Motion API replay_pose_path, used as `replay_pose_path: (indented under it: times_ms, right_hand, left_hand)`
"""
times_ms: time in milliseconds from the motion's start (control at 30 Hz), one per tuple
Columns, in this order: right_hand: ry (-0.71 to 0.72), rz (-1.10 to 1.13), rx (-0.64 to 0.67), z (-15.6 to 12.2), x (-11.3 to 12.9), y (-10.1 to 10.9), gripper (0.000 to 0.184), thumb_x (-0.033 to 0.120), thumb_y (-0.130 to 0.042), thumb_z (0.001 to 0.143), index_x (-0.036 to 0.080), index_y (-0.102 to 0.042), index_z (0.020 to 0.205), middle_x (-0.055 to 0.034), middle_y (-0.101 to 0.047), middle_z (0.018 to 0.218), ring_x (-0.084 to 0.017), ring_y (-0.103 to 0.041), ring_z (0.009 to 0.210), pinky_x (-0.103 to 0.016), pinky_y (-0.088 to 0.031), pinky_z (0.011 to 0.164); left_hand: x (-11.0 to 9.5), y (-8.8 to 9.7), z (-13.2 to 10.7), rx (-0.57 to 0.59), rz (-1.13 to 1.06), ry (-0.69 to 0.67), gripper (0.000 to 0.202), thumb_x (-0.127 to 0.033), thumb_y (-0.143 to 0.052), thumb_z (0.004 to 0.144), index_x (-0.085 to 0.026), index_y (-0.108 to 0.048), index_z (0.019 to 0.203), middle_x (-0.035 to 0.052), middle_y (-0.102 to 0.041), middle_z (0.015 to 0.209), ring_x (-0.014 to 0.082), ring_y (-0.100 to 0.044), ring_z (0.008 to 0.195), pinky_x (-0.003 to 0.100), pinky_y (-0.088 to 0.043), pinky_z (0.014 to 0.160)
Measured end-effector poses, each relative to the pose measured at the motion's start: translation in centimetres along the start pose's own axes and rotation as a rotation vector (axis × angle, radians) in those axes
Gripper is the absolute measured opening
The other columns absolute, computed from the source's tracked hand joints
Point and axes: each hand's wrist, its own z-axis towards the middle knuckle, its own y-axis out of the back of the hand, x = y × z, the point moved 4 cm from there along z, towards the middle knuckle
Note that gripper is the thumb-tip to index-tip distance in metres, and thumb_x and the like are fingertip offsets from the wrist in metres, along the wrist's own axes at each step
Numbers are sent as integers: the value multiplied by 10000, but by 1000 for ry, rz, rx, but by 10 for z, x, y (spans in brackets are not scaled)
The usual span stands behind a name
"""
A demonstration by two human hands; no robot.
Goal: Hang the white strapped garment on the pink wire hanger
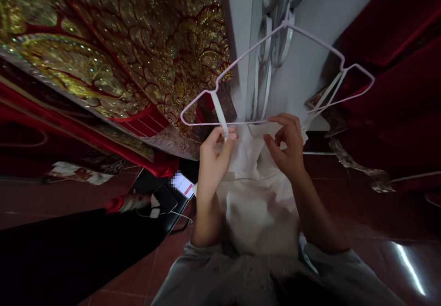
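A pale pink clothes hanger [251, 51] hangs in front of me. From it hangs a white strappy garment [263, 205], one strap looped over each end of the hanger. My left hand [217, 152] pinches the left white strap [219, 108] between thumb and fingers, just below the hanger's bottom bar. On the other side, my right hand [285, 146] is at the garment's top edge, its thumb and index finger apart and the fingertip close to the bar. Whether that fingertip touches the bar I cannot tell. The right strap [330, 90] crosses over itself below the hanger.
Gold-sequined red costumes [161, 53] hang close on the left. Dark red cloth [396, 99] hangs on the right. Several white straps or rings [267, 48] hang behind the hanger. A lit phone [183, 185], a red-capped bottle [127, 202] and a white cable sit on a black surface lower left.
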Motion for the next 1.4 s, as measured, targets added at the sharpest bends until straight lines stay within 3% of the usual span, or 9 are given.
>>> replay_pose_path:
  times_ms: [200,400,533,700,833,900,1100,1233,1400]
  right_hand:
    - [6,-39,8,2,-4,-4,296,300,-648,988,321,-687,1281,-63,-671,1300,-105,-473,634,-345,-529,609]
    - [-36,-49,53,1,0,-2,326,304,-645,990,340,-685,1312,-68,-688,1319,-124,-512,647,-385,-567,649]
    - [-27,-23,67,0,8,1,348,296,-653,991,347,-695,1333,-70,-702,1328,-123,-523,649,-387,-579,664]
    - [37,-20,71,-4,9,12,333,372,-701,995,375,-724,1327,-94,-716,1379,-236,-682,935,-398,-592,699]
    - [68,68,-398,10,-10,61,386,321,-792,942,410,-751,1315,-53,-705,1326,-188,-637,852,-374,-522,706]
    - [-32,101,-477,23,-20,83,349,286,-836,887,375,-791,1221,-40,-732,1195,-143,-568,740,-343,-462,661]
    - [-420,227,-8,63,3,80,96,304,-855,828,248,-798,883,29,-561,609,-101,-349,511,-287,-239,502]
    - [-384,530,-35,87,15,77,275,299,-858,710,270,-846,983,-24,-784,892,-89,-317,503,-296,-203,486]
    - [-267,565,-450,88,-29,119,200,327,-728,710,307,-823,884,-29,-782,1109,-90,-326,525,-298,-182,478]
  left_hand:
    - [-45,37,19,46,-394,12,395,-590,-825,927,-240,-837,1109,85,-786,1040,249,-744,1013,348,-605,854]
    - [-5,75,40,-412,-436,-62,308,-497,-717,948,-328,-805,1191,8,-762,1467,271,-614,1474,300,-582,843]
    - [21,47,32,-334,-405,32,383,-483,-857,853,-269,-788,1163,97,-788,1378,264,-740,1257,260,-548,699]
    - [7,5,30,-104,-491,47,443,-680,-765,951,-249,-659,955,85,-755,933,252,-779,1054,268,-569,646]
    - [-1,7,36,-101,-508,27,455,-651,-798,954,-255,-585,884,39,-607,773,217,-729,932,234,-518,558]
    - [-1,9,38,-107,-534,43,442,-617,-818,950,-250,-586,862,40,-598,772,206,-715,909,214,-492,523]
    - [-1,3,40,-140,-700,53,372,-478,-803,1009,-225,-591,839,4,-566,706,147,-687,781,149,-452,482]
    - [-3,3,40,-158,-710,87,369,-452,-781,1038,-221,-579,832,-7,-542,668,143,-680,734,142,-403,433]
    - [-6,9,40,-124,-664,80,366,-464,-817,1006,-222,-597,842,5,-569,687,151,-693,753,143,-376,404]
